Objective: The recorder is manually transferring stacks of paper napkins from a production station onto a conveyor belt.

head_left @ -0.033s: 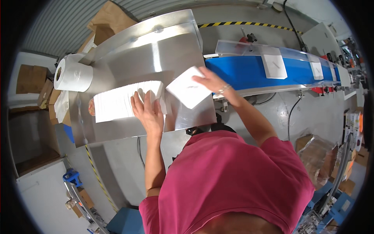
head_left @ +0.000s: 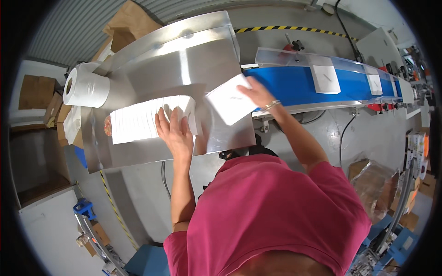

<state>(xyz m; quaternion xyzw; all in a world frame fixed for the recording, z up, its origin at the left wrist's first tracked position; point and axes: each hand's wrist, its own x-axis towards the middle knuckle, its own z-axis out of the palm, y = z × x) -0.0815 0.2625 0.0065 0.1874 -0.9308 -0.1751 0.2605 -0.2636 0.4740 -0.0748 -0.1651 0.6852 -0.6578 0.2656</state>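
My left hand (head_left: 175, 131) lies flat with spread fingers on the right end of a long row of white flat packets (head_left: 138, 120) standing on a stainless steel table (head_left: 202, 60). My right hand (head_left: 255, 94) grips one white flat packet (head_left: 229, 100) by its right edge, holding it over the table's right side, close to the blue conveyor belt (head_left: 294, 85). Two more white packets (head_left: 326, 79) (head_left: 374, 84) lie farther along the belt.
A white paper roll (head_left: 85, 87) stands at the table's left end. Brown cardboard boxes (head_left: 124, 27) sit behind the table and at the far left. A clear guard runs along the belt's far side. A wrapped bundle (head_left: 370, 181) lies on the floor at right.
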